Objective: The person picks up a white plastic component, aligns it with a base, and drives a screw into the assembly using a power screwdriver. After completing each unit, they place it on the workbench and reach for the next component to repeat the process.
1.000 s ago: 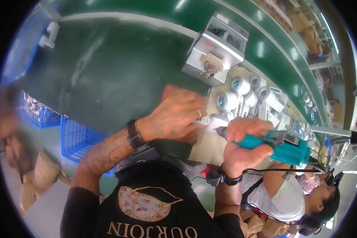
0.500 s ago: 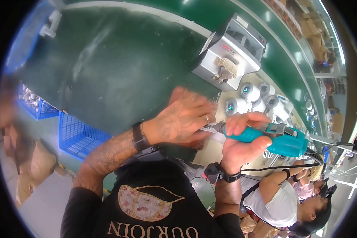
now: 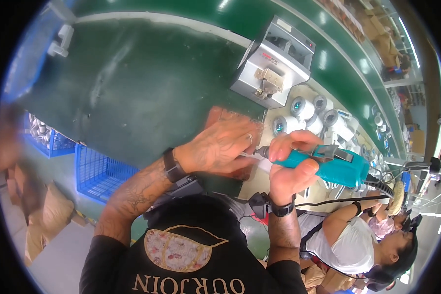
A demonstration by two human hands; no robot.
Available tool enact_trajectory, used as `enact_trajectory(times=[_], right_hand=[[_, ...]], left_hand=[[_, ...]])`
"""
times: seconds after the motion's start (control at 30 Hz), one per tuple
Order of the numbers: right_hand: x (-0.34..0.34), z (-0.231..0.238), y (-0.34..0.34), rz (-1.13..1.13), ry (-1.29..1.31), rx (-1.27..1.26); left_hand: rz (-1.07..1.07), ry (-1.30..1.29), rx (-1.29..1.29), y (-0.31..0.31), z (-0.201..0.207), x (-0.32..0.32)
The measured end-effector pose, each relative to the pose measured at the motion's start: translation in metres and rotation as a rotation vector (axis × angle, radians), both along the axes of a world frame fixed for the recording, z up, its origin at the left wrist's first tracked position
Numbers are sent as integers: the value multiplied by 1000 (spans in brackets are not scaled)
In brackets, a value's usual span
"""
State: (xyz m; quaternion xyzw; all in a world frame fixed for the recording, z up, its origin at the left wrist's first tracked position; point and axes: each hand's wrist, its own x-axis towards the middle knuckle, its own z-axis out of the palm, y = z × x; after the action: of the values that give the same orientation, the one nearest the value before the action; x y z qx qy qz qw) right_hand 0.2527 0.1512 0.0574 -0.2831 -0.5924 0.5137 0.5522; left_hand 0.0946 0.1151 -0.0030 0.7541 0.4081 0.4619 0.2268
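In my right hand [image 3: 294, 161] is a teal electric screwdriver [image 3: 345, 166], lying almost level with its bit end toward my left hand. Its fingers and thumb wrap round the front of the tool. My left hand [image 3: 218, 144] is closed just left of the bit, above a reddish-brown pad [image 3: 220, 117]. Whatever its fingers hold is mostly hidden; a small pale piece shows near the screwdriver tip. A ring and a dark wristband are on my left side.
A grey machine [image 3: 272, 66] with a metal clamp stands beyond my hands. White round devices [image 3: 301, 108] crowd the bench to its right. Blue baskets [image 3: 100, 174] sit low at left. A black cord [image 3: 338, 201] trails from the screwdriver near a co-worker in white [image 3: 350, 245].
The view has shifted a little. Both hands and the screwdriver stay together, with the bit still at my left fingers; more of the reddish pad shows.
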Motion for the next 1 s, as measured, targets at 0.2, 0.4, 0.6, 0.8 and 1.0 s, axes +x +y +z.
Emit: enact_trajectory(times=[0.2,0.4,0.6,0.8,1.0], right_hand=[[1,-3,1,15,16,19],[0,8,0,-3,42,-23],[-2,46,34,38,150,69],[-40,26,85,-116,-110,148],[-57,8,106,-81,-95,120]], left_hand=[[66,62,-46,-3,-1,3],[158,225,60,-4,3,4],[-25,188,-77,7,0,-7],[89,274,75,1,6,-6],[173,282,-27,3,0,-9]])
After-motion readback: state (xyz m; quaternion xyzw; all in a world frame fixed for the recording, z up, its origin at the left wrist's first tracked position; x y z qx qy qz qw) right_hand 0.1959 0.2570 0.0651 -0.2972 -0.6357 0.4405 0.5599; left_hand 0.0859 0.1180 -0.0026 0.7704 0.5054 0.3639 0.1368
